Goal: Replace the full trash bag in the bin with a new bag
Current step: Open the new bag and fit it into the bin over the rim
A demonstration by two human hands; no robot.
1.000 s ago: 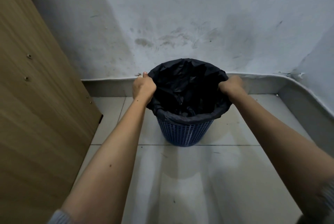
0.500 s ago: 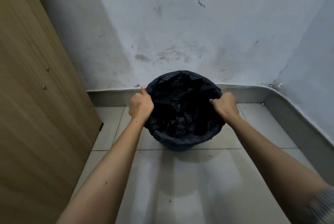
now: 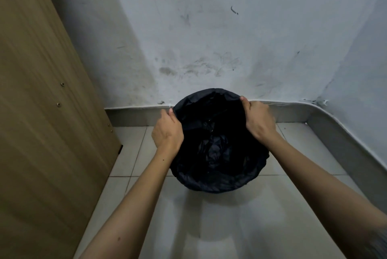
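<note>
Left hand (image 3: 167, 133) fingers curled, pinching the left edge of the black trash bag (image 3: 217, 154), thumb tip up by the rim at the far left; fingertips themselves hidden behind the bag edge. Right hand (image 3: 258, 119) fingers also curled, gripping the far-right edge of the bag, thumb on top of the rim, other fingers tucked inside the opening. Bag mouth is stretched open between the two hands, a round dark opening seen from above; crumpled black plastic and dim contents inside, too dark to tell apart. Bag edge is folded over the top all round, so the bin under it is almost fully covered and cannot be made out in this view. Bag sits on the tiled floor (image 3: 230, 227) close to the back wall (image 3: 209, 39), just in front of the grey skirting (image 3: 134, 115). Both forearms reach in from the bottom corners, a bit of striped sleeve (image 3: 377, 246) on the right arm. Wooden panel (image 3: 41, 112) with small screws stands along the left side, apart from the bag. Wall is scuffed with grey marks above the bag. No brands, labels or readable writing visible anywhere.
</note>
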